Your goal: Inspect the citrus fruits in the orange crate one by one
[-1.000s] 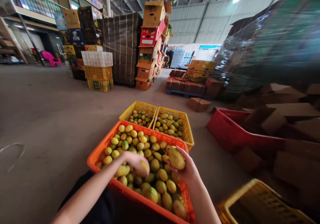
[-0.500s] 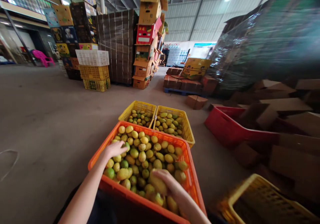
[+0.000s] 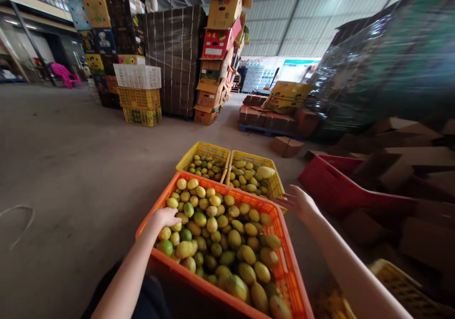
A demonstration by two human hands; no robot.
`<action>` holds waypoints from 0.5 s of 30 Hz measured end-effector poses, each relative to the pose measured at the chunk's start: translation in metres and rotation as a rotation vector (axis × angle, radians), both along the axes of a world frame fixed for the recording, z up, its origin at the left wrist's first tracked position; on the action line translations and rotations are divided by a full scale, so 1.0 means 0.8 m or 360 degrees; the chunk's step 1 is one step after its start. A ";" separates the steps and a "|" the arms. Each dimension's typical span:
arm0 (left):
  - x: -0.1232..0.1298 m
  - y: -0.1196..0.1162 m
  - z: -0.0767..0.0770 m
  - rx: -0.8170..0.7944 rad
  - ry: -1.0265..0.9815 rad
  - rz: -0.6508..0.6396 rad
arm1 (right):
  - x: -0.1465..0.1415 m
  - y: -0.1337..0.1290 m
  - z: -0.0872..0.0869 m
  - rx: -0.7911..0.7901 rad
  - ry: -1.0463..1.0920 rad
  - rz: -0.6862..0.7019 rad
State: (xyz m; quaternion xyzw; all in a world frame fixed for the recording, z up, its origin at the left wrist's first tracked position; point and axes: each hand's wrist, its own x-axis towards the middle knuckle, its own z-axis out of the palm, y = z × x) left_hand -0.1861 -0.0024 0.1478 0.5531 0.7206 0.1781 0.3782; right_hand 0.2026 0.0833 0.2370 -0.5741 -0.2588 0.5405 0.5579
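Note:
An orange crate (image 3: 231,193) full of yellow and green lemons (image 3: 212,225) stands in front of me. On its left side, my left hand (image 3: 168,218) lies over the lemons with its fingers stretched out, holding nothing that I can see. My right hand (image 3: 298,203) is raised beyond the crate's right edge, empty, fingers spread. A large pale yellow lemon (image 3: 265,172) shows at the right yellow crate (image 3: 277,186); whether it is in the air or resting on the lemons there, I cannot tell. The left yellow crate (image 3: 185,159) also holds lemons.
A red bin (image 3: 320,181) with cardboard stands at the right. Another yellow crate (image 3: 398,278) sits low at the right. Farther off are stacked boxes (image 3: 213,72), piled crates (image 3: 140,98), a small carton (image 3: 286,146) and a film-wrapped stack (image 3: 391,63).
My right hand has let go of a large yellow lemon and moved up and right, out of the orange crate. The lemon now shows at the right yellow crate. My left hand stays over the lemons.

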 end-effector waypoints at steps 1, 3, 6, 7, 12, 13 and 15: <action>-0.001 0.001 -0.001 -0.0016 0.0018 -0.0010 | 0.007 -0.001 -0.004 -0.0015 -0.0102 -0.0022; -0.004 0.002 -0.003 -0.0042 0.0065 -0.0026 | 0.017 -0.020 -0.023 -0.0101 -0.0171 0.0198; -0.007 0.003 -0.004 -0.0082 0.0156 -0.0051 | 0.024 -0.075 -0.059 -0.0236 -0.0266 0.0559; -0.007 0.003 -0.004 -0.0101 0.0190 -0.0067 | 0.026 -0.095 -0.068 -0.0252 -0.0299 0.0626; -0.002 0.005 0.002 -0.0162 0.0332 -0.0278 | 0.027 -0.176 -0.069 -0.0209 -0.0443 0.0747; 0.000 0.003 0.004 -0.0169 0.0356 -0.0338 | 0.025 -0.189 -0.062 -0.0185 -0.0466 0.0777; 0.004 -0.001 0.005 -0.0178 0.0408 -0.0445 | 0.019 -0.217 -0.046 -0.0134 -0.0538 0.0828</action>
